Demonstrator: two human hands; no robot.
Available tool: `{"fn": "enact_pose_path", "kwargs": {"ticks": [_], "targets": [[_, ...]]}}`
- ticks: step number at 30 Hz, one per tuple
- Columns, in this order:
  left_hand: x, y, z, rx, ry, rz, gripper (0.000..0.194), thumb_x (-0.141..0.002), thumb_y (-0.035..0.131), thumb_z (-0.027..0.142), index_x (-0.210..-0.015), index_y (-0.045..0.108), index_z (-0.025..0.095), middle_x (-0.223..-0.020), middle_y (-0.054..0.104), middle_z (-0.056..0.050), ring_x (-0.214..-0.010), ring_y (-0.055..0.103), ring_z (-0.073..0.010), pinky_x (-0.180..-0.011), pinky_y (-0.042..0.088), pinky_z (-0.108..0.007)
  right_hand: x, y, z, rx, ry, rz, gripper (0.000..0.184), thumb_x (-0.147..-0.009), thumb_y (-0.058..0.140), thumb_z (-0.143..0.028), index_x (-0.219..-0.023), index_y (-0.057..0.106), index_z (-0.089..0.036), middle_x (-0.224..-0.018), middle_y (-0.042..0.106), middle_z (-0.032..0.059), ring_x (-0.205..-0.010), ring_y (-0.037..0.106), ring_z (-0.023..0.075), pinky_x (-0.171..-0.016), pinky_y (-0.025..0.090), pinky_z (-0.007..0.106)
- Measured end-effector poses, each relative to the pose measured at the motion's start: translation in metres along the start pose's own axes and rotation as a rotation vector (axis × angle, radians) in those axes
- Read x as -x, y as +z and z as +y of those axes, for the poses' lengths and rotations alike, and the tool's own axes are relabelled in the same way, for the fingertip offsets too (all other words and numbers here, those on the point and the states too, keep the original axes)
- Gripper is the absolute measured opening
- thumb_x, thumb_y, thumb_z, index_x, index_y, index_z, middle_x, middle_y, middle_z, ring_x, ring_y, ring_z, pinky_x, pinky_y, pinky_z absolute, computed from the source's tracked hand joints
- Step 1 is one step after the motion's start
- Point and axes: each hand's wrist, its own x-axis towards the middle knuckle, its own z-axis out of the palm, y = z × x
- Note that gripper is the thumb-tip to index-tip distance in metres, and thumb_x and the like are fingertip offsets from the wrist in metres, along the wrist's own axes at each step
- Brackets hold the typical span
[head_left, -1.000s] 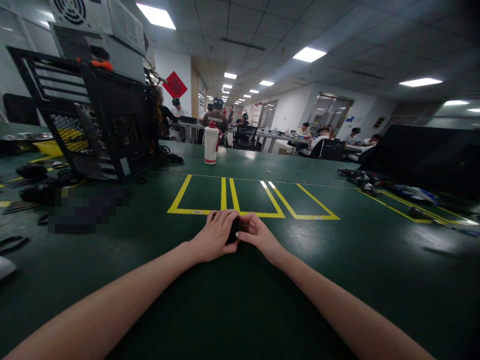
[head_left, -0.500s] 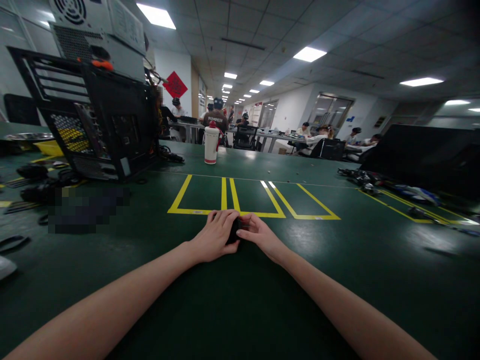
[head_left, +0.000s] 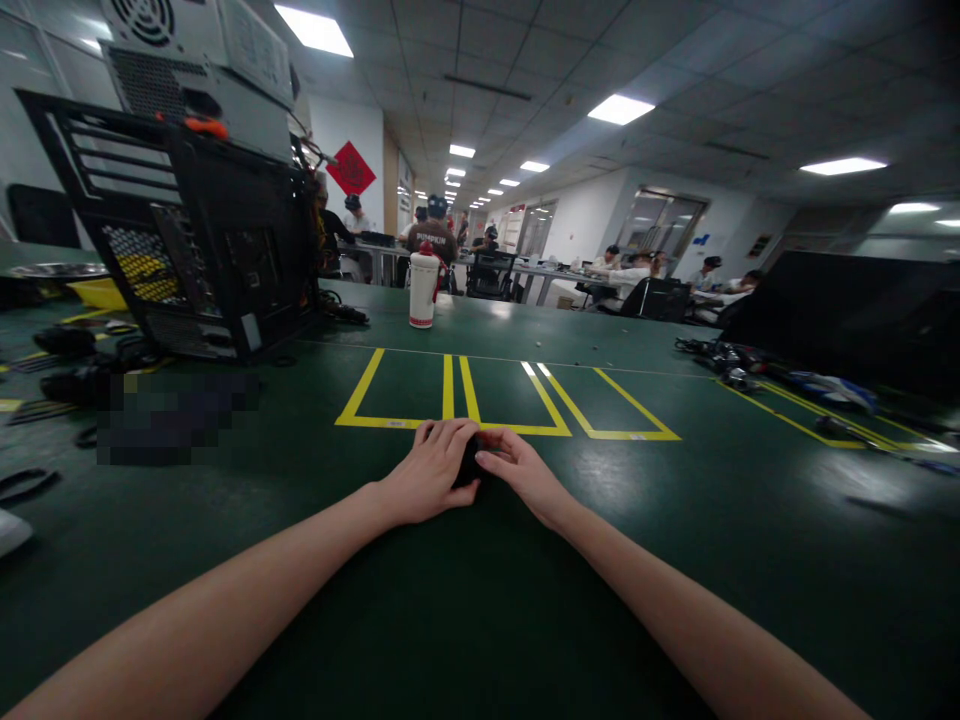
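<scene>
A small black object (head_left: 468, 466) is mostly hidden between my hands, so its kind cannot be made out. My left hand (head_left: 429, 474) is wrapped over it from the left, fingers on top and thumb at the near side. From the right, the fingertips and thumb of my right hand (head_left: 523, 476) pinch at its edge. Both hands are low over the green tabletop (head_left: 480, 610), just on the near side of the yellow tape outlines (head_left: 517, 430).
A black computer case (head_left: 217, 240) with a grey metal unit (head_left: 225, 70) on top stands at the left. A white cup (head_left: 422, 290) with a red lid is farther back. Cables (head_left: 720, 355) and a dark monitor (head_left: 847, 310) are at the right. Several people sit beyond.
My right thumb and fingers have shifted very slightly against the black object. My left hand keeps the same hold.
</scene>
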Motion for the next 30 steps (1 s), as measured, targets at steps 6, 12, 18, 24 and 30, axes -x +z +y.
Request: {"fn": "enact_pose_path", "kwargs": {"ticks": [6,12,18,24,30], "targets": [[-0.0001,-0.001,0.0,0.007,0.001,-0.018,0.057,-0.072,0.053,0.031,-0.121,0.026,0.016,-0.118,0.04,-0.012,-0.108,0.039,-0.0258,-0.093,0.027,-0.045,0.0003,-0.0004,-0.0021,-0.085,-0.01,-0.087,0.032,-0.065,0.065,-0.021,-0.093,0.051,-0.021,-0.099,0.054,0.0015,-0.093,0.054,0.0154,-0.088,0.039,0.036],[-0.0001,-0.002,-0.0002,0.02,0.0,-0.026,0.056,-0.073,0.052,0.032,-0.12,0.026,0.017,-0.119,0.04,-0.011,-0.108,0.039,-0.0252,-0.094,0.026,-0.044,0.0031,0.0024,-0.0046,-0.069,-0.046,-0.057,0.024,-0.068,0.063,-0.022,-0.089,0.05,-0.022,-0.094,0.055,0.0001,-0.093,0.052,0.014,-0.088,0.04,0.034],[0.0,-0.0026,0.0006,0.017,0.001,-0.027,0.056,-0.074,0.051,0.032,-0.121,0.025,0.017,-0.12,0.04,-0.011,-0.109,0.039,-0.0256,-0.094,0.027,-0.045,0.0019,0.0008,-0.0015,-0.017,-0.011,-0.005,0.028,-0.069,0.061,-0.027,-0.094,0.052,-0.022,-0.098,0.055,0.0023,-0.096,0.051,0.016,-0.09,0.038,0.037],[0.0006,-0.0021,-0.0004,0.017,0.001,-0.026,0.056,-0.073,0.052,0.032,-0.121,0.026,0.017,-0.119,0.04,-0.012,-0.108,0.039,-0.0255,-0.094,0.026,-0.045,0.0018,0.0003,-0.0025,-0.1,-0.006,-0.074,0.033,-0.064,0.065,-0.019,-0.093,0.05,-0.022,-0.1,0.053,0.0012,-0.096,0.052,0.0153,-0.09,0.039,0.036],[-0.0006,-0.0014,0.0,0.006,-0.005,-0.016,0.057,-0.072,0.053,0.031,-0.12,0.026,0.017,-0.118,0.041,-0.012,-0.107,0.04,-0.0262,-0.092,0.028,-0.045,0.003,0.0016,-0.0059,-0.1,-0.036,-0.082,0.027,-0.066,0.064,-0.02,-0.088,0.049,-0.022,-0.095,0.055,0.0,-0.095,0.052,0.0142,-0.092,0.037,0.036]]}}
